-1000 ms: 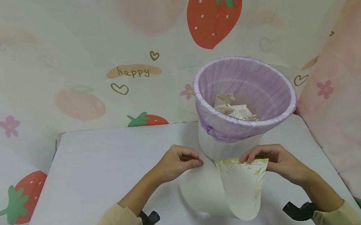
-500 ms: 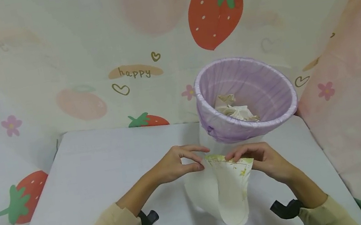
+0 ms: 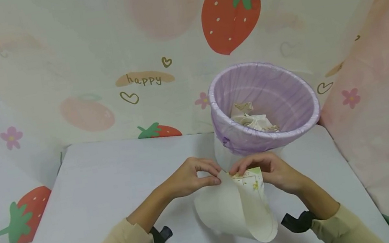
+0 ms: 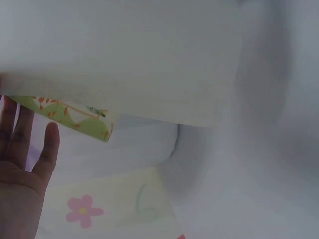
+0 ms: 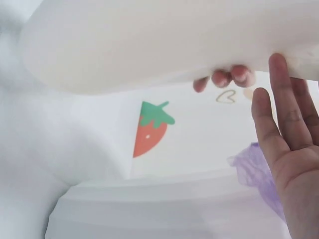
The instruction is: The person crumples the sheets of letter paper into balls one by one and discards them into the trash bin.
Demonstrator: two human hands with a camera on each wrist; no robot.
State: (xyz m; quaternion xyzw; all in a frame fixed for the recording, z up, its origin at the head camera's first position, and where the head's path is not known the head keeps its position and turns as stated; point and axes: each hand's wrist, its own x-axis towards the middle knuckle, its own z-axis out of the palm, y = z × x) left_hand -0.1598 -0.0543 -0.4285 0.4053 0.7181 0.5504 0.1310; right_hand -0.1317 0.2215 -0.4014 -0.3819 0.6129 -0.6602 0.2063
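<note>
A sheet of paper, white outside with a green, orange and yellow print on part of its inner face, bends into a loose open loop above the table. My left hand pinches its upper left edge between thumb and fingers. Close beside it, my right hand holds the printed end, fingers over the top edge. The left wrist view shows a printed strip of the sheet near the left hand. In the right wrist view, the right hand is below the pale sheet, with other fingertips nearby.
A white bin lined with a purple bag stands just behind the hands, with crumpled papers inside. The white table runs up to a strawberry-patterned backdrop. Black wrist mounts sit at both cuffs.
My right hand has moved left with the printed end, bringing it beside the left hand and curling the sheet tighter. The left fingers spread briefly, then closed again on the edge.
</note>
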